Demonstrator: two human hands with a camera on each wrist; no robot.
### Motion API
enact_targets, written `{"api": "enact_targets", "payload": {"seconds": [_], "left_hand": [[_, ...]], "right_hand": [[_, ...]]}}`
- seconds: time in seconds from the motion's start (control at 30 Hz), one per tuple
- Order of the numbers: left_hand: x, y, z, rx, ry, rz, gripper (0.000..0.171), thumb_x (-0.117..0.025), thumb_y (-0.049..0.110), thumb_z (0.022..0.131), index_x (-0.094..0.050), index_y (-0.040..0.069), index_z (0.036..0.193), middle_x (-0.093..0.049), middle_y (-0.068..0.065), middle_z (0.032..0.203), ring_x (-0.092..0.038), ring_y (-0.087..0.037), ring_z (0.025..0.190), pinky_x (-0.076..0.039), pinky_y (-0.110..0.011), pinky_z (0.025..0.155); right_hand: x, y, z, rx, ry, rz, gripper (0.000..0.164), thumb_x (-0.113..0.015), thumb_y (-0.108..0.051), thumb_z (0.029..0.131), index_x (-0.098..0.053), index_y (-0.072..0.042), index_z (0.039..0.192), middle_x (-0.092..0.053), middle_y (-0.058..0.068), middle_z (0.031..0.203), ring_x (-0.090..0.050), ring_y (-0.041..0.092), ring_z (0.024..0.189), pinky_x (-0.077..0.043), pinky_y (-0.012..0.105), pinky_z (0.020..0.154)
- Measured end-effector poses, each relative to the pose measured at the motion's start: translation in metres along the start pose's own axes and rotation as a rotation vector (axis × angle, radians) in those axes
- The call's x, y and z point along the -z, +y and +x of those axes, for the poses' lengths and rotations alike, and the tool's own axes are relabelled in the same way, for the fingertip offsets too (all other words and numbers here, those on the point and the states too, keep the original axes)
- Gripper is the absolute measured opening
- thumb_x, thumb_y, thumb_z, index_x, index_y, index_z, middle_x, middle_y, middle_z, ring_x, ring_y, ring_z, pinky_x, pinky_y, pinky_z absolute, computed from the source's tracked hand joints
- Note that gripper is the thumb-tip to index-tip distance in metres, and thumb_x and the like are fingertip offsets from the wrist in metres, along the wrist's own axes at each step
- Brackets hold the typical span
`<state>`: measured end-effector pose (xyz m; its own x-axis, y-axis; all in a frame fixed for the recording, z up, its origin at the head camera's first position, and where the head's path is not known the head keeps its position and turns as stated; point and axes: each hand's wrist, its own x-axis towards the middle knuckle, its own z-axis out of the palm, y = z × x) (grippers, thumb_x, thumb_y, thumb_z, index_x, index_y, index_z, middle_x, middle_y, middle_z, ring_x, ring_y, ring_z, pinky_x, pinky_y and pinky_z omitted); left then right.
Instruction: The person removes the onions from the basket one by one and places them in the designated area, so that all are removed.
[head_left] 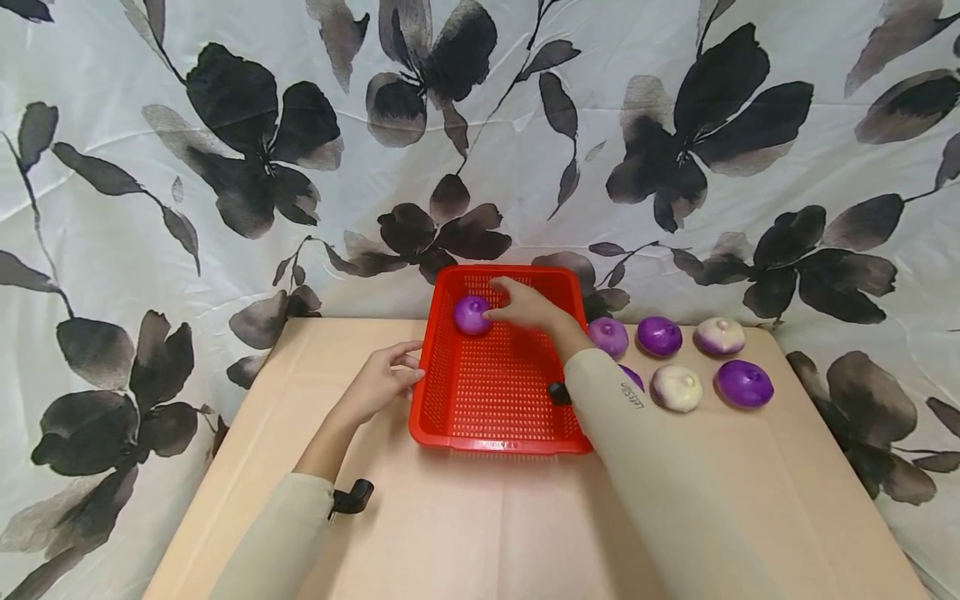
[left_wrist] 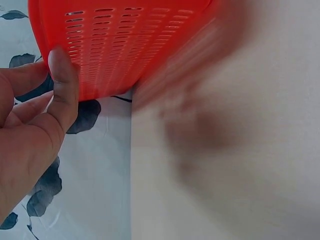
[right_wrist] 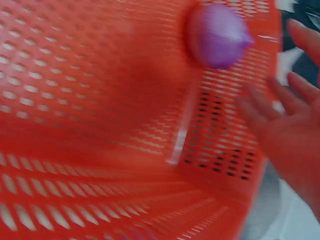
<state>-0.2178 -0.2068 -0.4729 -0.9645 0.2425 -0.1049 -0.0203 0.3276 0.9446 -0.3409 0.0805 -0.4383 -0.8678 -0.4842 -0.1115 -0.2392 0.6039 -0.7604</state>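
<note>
A red perforated plastic basket [head_left: 491, 383] is on the table, with one purple onion [head_left: 472, 315] lying in its far left part. My left hand [head_left: 382, 382] pinches the basket's left side; in the left wrist view the thumb and fingers [left_wrist: 62, 85] are at its rim. Over the basket, my right hand [head_left: 527, 305] is just right of the onion, fingertips close to it. The right wrist view shows this hand [right_wrist: 295, 107] with spread fingers apart from the onion [right_wrist: 220, 37], nothing held.
Right of the basket stand several more onions, some purple, such as this one [head_left: 743, 384], and some whitish, such as this one [head_left: 677, 388]. My right sleeve [head_left: 637, 417] partly hides one. A floral cloth [head_left: 547, 167] hangs behind the wooden table [head_left: 465, 525].
</note>
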Motion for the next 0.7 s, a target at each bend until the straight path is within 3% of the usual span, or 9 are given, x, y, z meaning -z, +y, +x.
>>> {"api": "enact_targets", "payload": {"seconds": [0.17, 0.47, 0.7], "left_hand": [[0.0, -0.001, 0.0, 0.003, 0.003, -0.012, 0.058, -0.063, -0.004, 0.097, -0.046, -0.001, 0.152, -0.063, -0.024, 0.112, -0.065, -0.015, 0.072, -0.063, -0.035, 0.064], [-0.001, -0.001, 0.0, 0.009, -0.005, -0.009, 0.058, -0.063, -0.004, 0.097, -0.045, -0.001, 0.152, -0.063, -0.025, 0.113, -0.066, -0.016, 0.072, -0.063, -0.036, 0.064], [0.0, -0.001, -0.001, 0.009, 0.002, -0.003, 0.058, -0.063, -0.004, 0.097, -0.045, -0.002, 0.152, -0.063, -0.026, 0.112, -0.065, -0.016, 0.072, -0.063, -0.035, 0.064]], "right_hand": [[-0.023, 0.009, 0.009, -0.04, 0.068, 0.056, 0.08, -0.075, -0.027, 0.094, -0.032, -0.008, 0.159, -0.042, 0.016, 0.16, -0.041, 0.038, 0.147, -0.034, 0.059, 0.121], [-0.048, 0.022, 0.015, -0.118, 0.086, 0.151, 0.086, -0.076, -0.029, 0.093, -0.028, -0.008, 0.161, -0.041, 0.018, 0.16, -0.041, 0.038, 0.147, -0.034, 0.056, 0.122], [-0.059, 0.026, 0.021, -0.134, 0.116, 0.158, 0.08, -0.079, -0.026, 0.09, -0.037, -0.01, 0.156, -0.042, 0.017, 0.154, -0.045, 0.038, 0.142, -0.039, 0.057, 0.119]]}}
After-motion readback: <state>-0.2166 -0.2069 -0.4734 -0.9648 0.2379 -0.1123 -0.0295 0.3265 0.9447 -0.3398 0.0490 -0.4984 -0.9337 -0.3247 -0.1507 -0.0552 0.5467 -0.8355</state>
